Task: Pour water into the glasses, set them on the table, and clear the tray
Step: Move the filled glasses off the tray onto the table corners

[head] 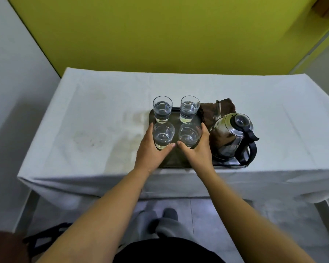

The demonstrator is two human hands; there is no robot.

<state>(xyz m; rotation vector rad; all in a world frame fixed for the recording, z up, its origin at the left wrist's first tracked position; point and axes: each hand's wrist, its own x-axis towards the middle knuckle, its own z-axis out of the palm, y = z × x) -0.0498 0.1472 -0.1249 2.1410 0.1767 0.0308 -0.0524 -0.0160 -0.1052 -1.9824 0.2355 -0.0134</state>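
Several clear glasses holding water stand on a dark tray [176,158] on the white-clothed table [95,114]. My left hand [150,150] wraps the near left glass [163,136], thumb and fingers around its sides. My right hand [197,149] wraps the near right glass [189,135] the same way. Behind them stand the far left glass [162,109] and the far right glass [189,109], untouched. A steel kettle [234,136] with a black handle sits on the tray's right end.
A brown cloth [217,111] lies bunched behind the kettle at the tray's far right. The tray sits near the table's front edge. A yellow wall [160,35] rises behind the table. Grey floor tiles and my feet show below.
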